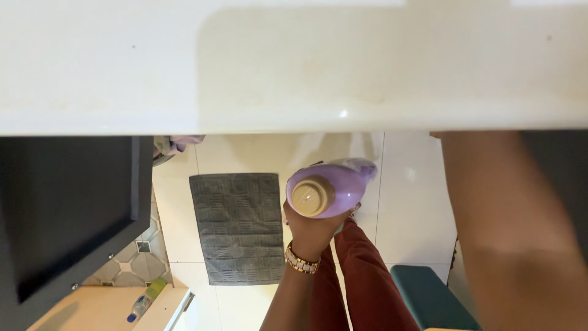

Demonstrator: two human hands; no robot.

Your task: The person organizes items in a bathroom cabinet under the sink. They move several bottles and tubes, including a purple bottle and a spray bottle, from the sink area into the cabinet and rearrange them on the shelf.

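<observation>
A left hand (309, 236), wearing a wrist bracelet, has its grip closed around a lilac bottle (334, 187) with its tan cap on, held above the white floor near a grey mat (236, 227). The right hand is hidden behind the white counter (294, 67); only its forearm shows, so its grip cannot be judged.

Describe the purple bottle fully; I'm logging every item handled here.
The purple plastic bottle is glossy lilac, rounded, with a beige cap facing the camera. It lies tilted sideways in the air, gripped from below by the left hand, which wears a beaded bracelet. Nothing else touches it.
</observation>
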